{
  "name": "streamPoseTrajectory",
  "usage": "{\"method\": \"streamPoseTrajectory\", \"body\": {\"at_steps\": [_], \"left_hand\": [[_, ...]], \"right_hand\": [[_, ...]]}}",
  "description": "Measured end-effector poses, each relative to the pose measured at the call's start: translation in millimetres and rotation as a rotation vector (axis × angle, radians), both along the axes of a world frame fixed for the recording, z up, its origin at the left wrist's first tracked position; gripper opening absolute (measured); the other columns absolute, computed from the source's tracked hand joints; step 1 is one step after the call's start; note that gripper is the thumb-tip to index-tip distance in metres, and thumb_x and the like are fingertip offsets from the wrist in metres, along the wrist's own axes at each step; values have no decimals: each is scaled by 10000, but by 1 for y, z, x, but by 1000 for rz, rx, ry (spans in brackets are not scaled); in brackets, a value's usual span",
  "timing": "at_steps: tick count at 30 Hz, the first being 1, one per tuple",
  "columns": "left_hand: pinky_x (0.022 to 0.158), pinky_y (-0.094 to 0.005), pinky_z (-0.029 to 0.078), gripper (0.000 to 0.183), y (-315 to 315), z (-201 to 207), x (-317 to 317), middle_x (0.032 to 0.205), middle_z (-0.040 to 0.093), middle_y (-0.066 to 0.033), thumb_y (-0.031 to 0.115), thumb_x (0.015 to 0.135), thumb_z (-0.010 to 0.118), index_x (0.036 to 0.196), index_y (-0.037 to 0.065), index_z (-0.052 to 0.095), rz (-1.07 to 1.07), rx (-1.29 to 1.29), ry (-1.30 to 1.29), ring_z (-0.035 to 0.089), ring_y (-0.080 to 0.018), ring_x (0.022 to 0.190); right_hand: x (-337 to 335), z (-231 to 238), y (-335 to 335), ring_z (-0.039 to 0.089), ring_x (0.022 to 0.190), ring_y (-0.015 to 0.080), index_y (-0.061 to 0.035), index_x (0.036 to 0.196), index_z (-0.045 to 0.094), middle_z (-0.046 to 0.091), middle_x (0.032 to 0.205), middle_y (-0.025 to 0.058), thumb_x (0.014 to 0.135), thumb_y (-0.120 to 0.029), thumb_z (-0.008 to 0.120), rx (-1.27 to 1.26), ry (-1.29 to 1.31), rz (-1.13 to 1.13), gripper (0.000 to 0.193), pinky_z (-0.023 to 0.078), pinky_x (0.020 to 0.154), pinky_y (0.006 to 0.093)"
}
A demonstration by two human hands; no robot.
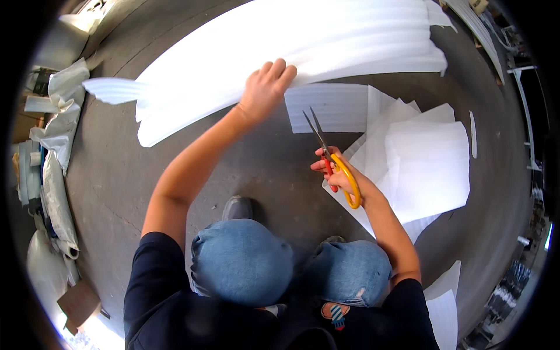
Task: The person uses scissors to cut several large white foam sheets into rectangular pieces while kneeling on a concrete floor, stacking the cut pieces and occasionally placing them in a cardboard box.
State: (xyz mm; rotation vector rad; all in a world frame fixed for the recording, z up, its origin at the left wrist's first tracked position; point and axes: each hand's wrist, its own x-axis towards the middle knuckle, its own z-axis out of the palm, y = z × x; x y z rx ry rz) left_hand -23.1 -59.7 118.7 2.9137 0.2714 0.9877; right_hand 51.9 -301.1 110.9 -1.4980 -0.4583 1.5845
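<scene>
Hands (263,93) (342,182) apart, left farther forward

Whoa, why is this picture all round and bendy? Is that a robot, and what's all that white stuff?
No robot here, just a person working with bare hands. One wide fisheye camera on the person's head looks down, so straight edges bend and the corners go black. The blue knees near the bottom are the person's own. The left hand grips the near edge of a big white sheet. The right hand holds scissors with yellow and red handles, their blades slightly apart and pointing away from the person. On the grey floor, toward the right, lies an overlapping heap of white sheets.
</scene>
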Motion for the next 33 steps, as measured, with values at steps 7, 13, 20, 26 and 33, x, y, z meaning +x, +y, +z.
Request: {"method": "streamPoseTrajectory", "body": {"at_steps": [7, 13, 20, 26, 33], "left_hand": [[656, -376, 441, 193, -62, -117, -11, 780, 450, -109, -34, 657, 494, 831, 46, 465, -34, -329, 209, 496, -284, 760], [675, -384, 447, 155, -90, -160, -30, 798, 464, -110, -39, 672, 499, 789, 46, 444, -68, -513, 300, 498, -297, 785], [692, -362, 434, 176, -103, -161, -46, 794, 461, -109, -39, 660, 499, 812, 37, 450, -104, -555, 325, 479, -286, 824], [651, -345, 415, 219, -103, -156, -49, 755, 442, -108, -31, 602, 506, 801, 22, 431, -224, -468, 271, 453, -273, 739], [670, -346, 414, 85, -95, -143, -62, 749, 476, -107, 20, 736, 502, 806, 41, 458, -223, -495, 236, 478, -269, 764]], "right_hand": [[-17, -59, -17, 491, 980, 248, -91, 1175, 338, 474, 1096, 220, 643, 66, 414, -294, 100, -116, 560, 442, 697, 298], [-28, -90, -12, 515, 863, 246, -83, 1152, 345, 475, 1045, 227, 636, 54, 437, -391, 98, -79, 542, 455, 613, 325], [-37, -90, -2, 502, 740, 229, -99, 1086, 376, 467, 848, 110, 645, -22, 474, -488, 97, -41, 458, 435, 609, 349], [-37, -100, 15, 498, 690, 216, -43, 1001, 421, 461, 796, 109, 680, -54, 469, -512, 127, -66, 325, 472, 568, 379], [-39, -96, 24, 430, 475, 132, -44, 882, 471, 437, 641, 60, 775, -139, 455, -418, 67, -151, 144, 403, 413, 264]]}}
